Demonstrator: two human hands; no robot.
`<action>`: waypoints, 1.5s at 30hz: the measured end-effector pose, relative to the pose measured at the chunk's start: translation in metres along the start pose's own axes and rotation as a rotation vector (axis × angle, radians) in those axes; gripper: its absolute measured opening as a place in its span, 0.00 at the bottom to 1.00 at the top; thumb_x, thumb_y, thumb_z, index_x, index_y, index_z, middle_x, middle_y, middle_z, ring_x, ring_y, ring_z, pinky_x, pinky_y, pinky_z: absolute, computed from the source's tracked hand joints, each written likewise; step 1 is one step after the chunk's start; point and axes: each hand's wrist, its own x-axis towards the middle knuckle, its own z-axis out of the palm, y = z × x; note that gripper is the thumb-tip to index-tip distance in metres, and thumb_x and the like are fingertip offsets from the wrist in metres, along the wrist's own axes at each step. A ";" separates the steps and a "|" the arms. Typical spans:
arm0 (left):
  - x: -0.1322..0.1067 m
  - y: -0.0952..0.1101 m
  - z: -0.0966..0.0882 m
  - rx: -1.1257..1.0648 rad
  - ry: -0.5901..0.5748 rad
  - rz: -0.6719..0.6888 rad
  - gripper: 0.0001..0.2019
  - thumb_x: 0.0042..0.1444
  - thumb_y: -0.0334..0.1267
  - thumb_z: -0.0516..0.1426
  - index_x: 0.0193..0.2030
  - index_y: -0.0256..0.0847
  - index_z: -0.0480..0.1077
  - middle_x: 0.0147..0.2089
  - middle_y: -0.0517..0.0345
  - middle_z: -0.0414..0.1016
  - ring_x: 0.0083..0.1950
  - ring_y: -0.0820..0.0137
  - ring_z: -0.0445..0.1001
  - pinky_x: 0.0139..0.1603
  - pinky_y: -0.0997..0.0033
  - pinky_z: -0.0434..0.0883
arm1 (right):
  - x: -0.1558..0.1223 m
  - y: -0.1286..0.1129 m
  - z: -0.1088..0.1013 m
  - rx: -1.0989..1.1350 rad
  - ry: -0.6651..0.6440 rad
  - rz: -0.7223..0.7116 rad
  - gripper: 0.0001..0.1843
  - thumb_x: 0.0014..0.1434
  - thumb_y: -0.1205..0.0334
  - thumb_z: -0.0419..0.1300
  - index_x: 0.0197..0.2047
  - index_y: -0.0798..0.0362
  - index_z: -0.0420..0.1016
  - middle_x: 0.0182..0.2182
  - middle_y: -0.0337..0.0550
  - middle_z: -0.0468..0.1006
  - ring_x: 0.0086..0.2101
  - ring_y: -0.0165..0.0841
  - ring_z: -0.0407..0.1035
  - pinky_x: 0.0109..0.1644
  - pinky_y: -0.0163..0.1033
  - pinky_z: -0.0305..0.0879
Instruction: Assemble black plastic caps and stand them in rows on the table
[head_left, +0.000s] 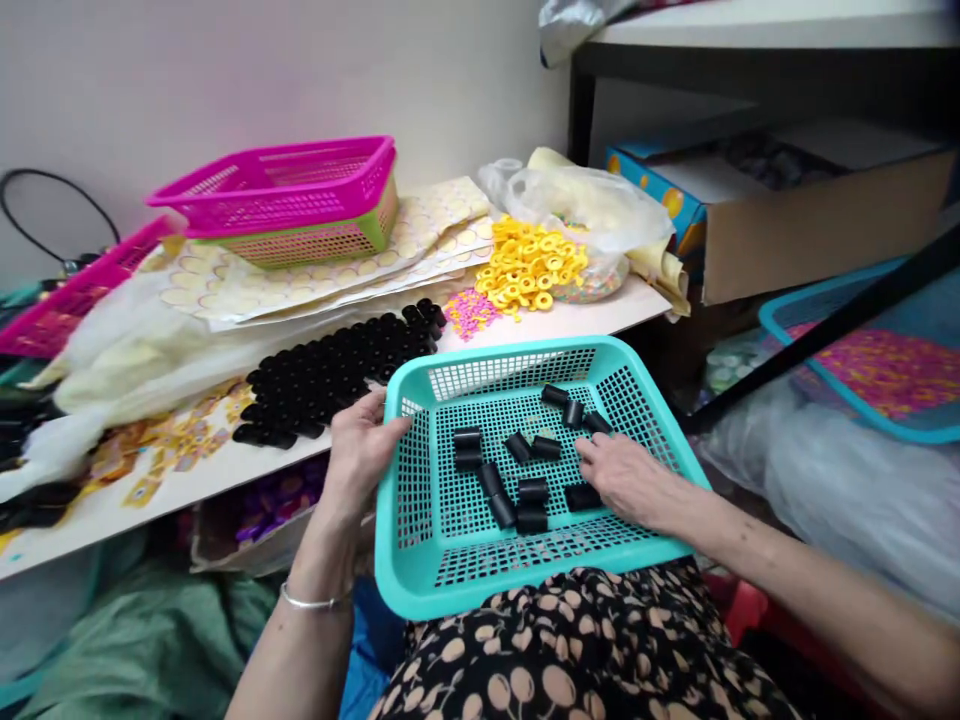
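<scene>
A turquoise plastic basket (637, 555) with mesh walls rests at my lap, tilted a little toward me. My left hand (363, 445) grips its left rim, the thumb lying over the edge. Several short black cylinders (533, 489) lie scattered on the basket floor. Inside the right part of the basket, my right hand (619, 480) reaches down among the cylinders with its fingers bent. Its fingertips are partly hidden, so what they hold, if anything, does not show. Just beyond my left hand, many more black cylinders (337, 365) stand packed together on the white table (592, 322).
Yellow rings (529, 265) and small pink and yellow pieces (471, 312) are heaped on the table. A magenta basket (277, 190) sits stacked behind. To the right are a cardboard box (817, 230), a blue basket (892, 415) and a dark slanting bar (825, 345).
</scene>
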 end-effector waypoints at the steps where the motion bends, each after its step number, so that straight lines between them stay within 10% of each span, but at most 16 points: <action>1: -0.003 0.003 -0.001 0.233 0.036 0.078 0.18 0.45 0.38 0.59 0.44 0.35 0.72 0.38 0.48 0.76 0.37 0.59 0.73 0.37 0.60 0.70 | 0.002 -0.001 -0.001 -0.008 0.001 -0.023 0.08 0.56 0.74 0.53 0.29 0.55 0.71 0.37 0.50 0.71 0.37 0.38 0.64 0.35 0.41 0.58; 5: -0.011 0.030 0.009 0.848 0.020 0.524 0.18 0.49 0.30 0.53 0.49 0.33 0.67 0.52 0.37 0.66 0.50 0.52 0.65 0.48 0.52 0.65 | -0.001 0.001 -0.011 -0.021 0.012 -0.048 0.09 0.57 0.74 0.52 0.32 0.55 0.71 0.39 0.49 0.72 0.38 0.38 0.66 0.39 0.41 0.62; 9: -0.009 0.058 0.043 0.782 -0.623 0.894 0.11 0.48 0.25 0.50 0.38 0.37 0.68 0.42 0.48 0.70 0.43 0.63 0.65 0.47 0.64 0.65 | -0.009 0.006 -0.026 0.229 0.106 0.002 0.09 0.61 0.65 0.52 0.45 0.54 0.68 0.50 0.51 0.69 0.48 0.41 0.64 0.49 0.46 0.62; 12: -0.004 0.058 0.074 0.660 -1.010 0.971 0.18 0.44 0.23 0.52 0.43 0.38 0.67 0.37 0.53 0.70 0.40 0.65 0.66 0.46 0.67 0.64 | -0.011 0.000 -0.036 0.652 0.089 0.136 0.11 0.63 0.58 0.51 0.48 0.50 0.65 0.36 0.41 0.74 0.35 0.33 0.67 0.40 0.41 0.66; 17: 0.004 0.031 0.093 0.447 -0.955 0.700 0.24 0.34 0.21 0.54 0.42 0.39 0.68 0.29 0.56 0.66 0.36 0.62 0.65 0.43 0.62 0.61 | -0.009 -0.017 -0.047 1.084 0.224 0.276 0.12 0.57 0.57 0.58 0.44 0.51 0.71 0.32 0.37 0.74 0.32 0.31 0.67 0.35 0.37 0.66; 27: 0.014 0.023 0.081 0.195 -0.946 0.341 0.08 0.34 0.24 0.57 0.23 0.39 0.66 0.26 0.57 0.64 0.37 0.62 0.66 0.45 0.60 0.61 | -0.001 -0.020 -0.048 1.087 0.389 0.371 0.18 0.52 0.57 0.63 0.47 0.50 0.73 0.37 0.40 0.75 0.38 0.33 0.70 0.43 0.42 0.70; 35: -0.009 0.065 0.070 -1.040 -0.817 -0.347 0.17 0.43 0.32 0.65 0.42 0.36 0.69 0.37 0.57 0.72 0.36 0.72 0.71 0.44 0.64 0.69 | 0.011 -0.045 -0.068 0.843 0.681 0.310 0.19 0.56 0.58 0.62 0.51 0.51 0.69 0.41 0.43 0.78 0.38 0.33 0.72 0.44 0.41 0.71; 45: -0.016 0.065 0.073 -1.189 -0.689 -0.474 0.18 0.38 0.29 0.68 0.36 0.34 0.69 0.33 0.57 0.75 0.34 0.71 0.75 0.42 0.65 0.73 | 0.020 -0.046 -0.069 0.698 0.736 0.271 0.15 0.57 0.60 0.60 0.48 0.51 0.70 0.39 0.43 0.79 0.37 0.34 0.74 0.41 0.40 0.72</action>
